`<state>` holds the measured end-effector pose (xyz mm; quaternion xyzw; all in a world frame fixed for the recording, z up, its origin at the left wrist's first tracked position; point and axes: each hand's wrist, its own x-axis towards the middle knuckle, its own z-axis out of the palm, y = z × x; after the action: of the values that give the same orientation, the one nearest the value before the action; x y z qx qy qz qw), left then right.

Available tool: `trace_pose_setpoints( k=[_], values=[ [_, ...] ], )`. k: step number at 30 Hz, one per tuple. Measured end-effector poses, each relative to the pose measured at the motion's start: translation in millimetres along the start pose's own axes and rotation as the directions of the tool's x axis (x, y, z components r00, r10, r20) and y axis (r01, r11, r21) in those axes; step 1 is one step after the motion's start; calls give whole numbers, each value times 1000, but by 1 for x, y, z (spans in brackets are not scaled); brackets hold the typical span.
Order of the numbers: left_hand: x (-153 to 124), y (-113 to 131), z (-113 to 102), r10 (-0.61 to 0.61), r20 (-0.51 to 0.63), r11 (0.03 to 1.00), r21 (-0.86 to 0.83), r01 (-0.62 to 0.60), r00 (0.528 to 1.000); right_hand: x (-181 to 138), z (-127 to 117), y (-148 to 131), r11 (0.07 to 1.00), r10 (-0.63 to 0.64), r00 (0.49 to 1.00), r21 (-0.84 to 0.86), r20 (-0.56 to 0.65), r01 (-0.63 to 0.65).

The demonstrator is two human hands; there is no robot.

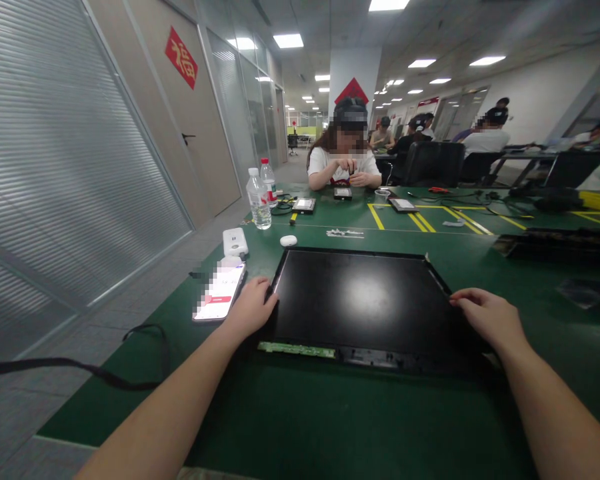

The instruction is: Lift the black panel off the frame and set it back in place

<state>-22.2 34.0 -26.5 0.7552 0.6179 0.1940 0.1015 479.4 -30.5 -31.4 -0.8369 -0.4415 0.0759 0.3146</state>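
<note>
A black LCD screen panel (350,300) lies flat on the green table, light glaring off its middle. Along its near edge runs a narrow green circuit board (296,349). My left hand (253,307) holds the panel's left edge, its fingertips partly hidden by the frame. On the opposite side, my right hand (487,317) pinches the right edge between thumb and fingers. Close to my left hand lies a phone (220,293) with a lit screen. Beyond the panel's far edge sits a small white case (289,241).
Two plastic bottles (259,200) and a white power bank (235,242) stand to the left. Hard drives (304,205) and yellow tape lines lie farther back. Opposite me a person (345,153) works with both hands. Dark parts (555,243) lie at right.
</note>
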Motion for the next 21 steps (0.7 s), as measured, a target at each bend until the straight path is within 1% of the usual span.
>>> trace_pose_setpoints(
  k=[6,11,13,15,17,21],
  values=[
    [2,-3,-4,2,28,1000,19,-2,1000,5,2,11,999,-16,999,34,-30,17],
    [3,-6,-4,3,22,1000,-25,-3,1000,13,1,23,999,31,996,-9,-88,-32],
    [4,-7,-3,12,10,999,-49,-12,1000,16,2,26,998,47,996,-38,-72,-50],
    [4,-7,-2,18,-6,997,-74,-19,1000,18,3,28,996,56,998,-66,-31,-58],
    [4,-6,-2,23,-13,996,-86,-24,1000,17,6,27,995,44,999,-93,10,-43],
    [3,-3,-3,16,-8,993,-113,-17,1000,13,8,22,991,-9,999,-133,49,16]
  ],
)
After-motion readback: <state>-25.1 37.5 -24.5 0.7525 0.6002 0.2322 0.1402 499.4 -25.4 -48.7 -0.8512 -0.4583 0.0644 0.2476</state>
